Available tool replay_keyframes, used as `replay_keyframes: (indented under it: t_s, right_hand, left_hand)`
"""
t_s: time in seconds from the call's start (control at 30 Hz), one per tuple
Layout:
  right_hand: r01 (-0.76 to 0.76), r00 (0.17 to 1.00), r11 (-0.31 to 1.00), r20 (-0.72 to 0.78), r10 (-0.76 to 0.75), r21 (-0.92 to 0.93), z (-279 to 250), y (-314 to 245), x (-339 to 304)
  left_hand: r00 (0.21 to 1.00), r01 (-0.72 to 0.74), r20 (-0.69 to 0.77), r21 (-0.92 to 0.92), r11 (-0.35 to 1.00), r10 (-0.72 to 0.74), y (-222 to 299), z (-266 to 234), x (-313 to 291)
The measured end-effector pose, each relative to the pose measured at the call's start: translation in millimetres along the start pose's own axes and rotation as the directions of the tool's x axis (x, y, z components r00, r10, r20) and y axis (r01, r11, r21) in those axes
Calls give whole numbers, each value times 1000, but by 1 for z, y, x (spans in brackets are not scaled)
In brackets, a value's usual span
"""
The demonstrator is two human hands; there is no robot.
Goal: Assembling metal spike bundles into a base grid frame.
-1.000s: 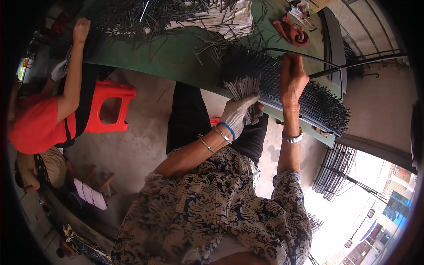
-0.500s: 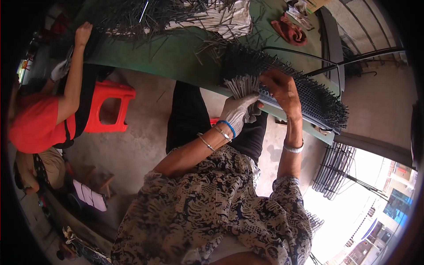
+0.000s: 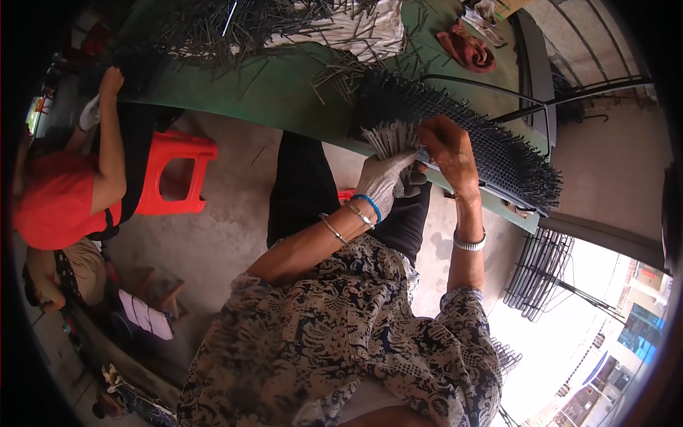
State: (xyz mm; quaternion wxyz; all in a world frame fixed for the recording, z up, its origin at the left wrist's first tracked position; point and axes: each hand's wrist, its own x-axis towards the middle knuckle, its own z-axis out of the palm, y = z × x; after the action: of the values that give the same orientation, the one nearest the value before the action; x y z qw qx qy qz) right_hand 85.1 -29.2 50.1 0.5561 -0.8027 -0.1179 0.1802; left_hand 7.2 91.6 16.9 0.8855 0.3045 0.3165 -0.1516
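Note:
My left hand [image 3: 388, 174], in a pale work glove, is closed around a bundle of thin grey rods [image 3: 390, 139] whose tips fan out above the fist. Just to its right, my bare right hand [image 3: 449, 146] has its fingers pinched together beside the bundle's tips; whatever lies between them is too small to make out. Both hands are at the near edge of a dark perforated rack [image 3: 509, 153], its rows of holes partly filled with upright dark rods. Part of the rack's near left corner is hidden behind my right hand.
A green table [image 3: 284, 89] carries a heap of loose dark rods [image 3: 220, 35] on white cloth [image 3: 370, 32]. A reddish rag [image 3: 466, 48] lies farther right, near a bent black bar [image 3: 519, 110]. At left, a co-worker in red [image 3: 60, 206] sits near a red stool [image 3: 178, 171].
My right hand has shifted slightly and its fingers have drawn closer to the bundle. My left hand stays put. The co-worker's raised hand has moved lower and to the left.

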Motion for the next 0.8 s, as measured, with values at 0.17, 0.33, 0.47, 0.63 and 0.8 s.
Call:
replay_keyframes:
  t_s: [0.17, 0.33, 0.47, 0.63, 0.8]
  right_hand:
    - [131, 984, 969, -95, -153, -208, -7, 11, 4]
    - [212, 705, 813, -491, -511, -542, -19, 5, 23]
    - [252, 608, 740, -493, -622, -624, -20, 12, 43]
    - [157, 754, 703, -376, -539, -693, -20, 27, 48]
    - [173, 736, 590, -294, -609, -789, -15, 29, 49]
  left_hand:
    - [998, 8, -57, -90, 996, -13, -1, 0, 0]
    - [999, 9, -50, -71, 997, -13, -9, -6, 9]
    - [999, 50, -3, -9, 999, -50, -9, -5, 5]
    - [997, 65, -53, 2, 998, -65, -9, -5, 8]
    - [998, 54, -44, -27, 998, -55, -9, -4, 5]
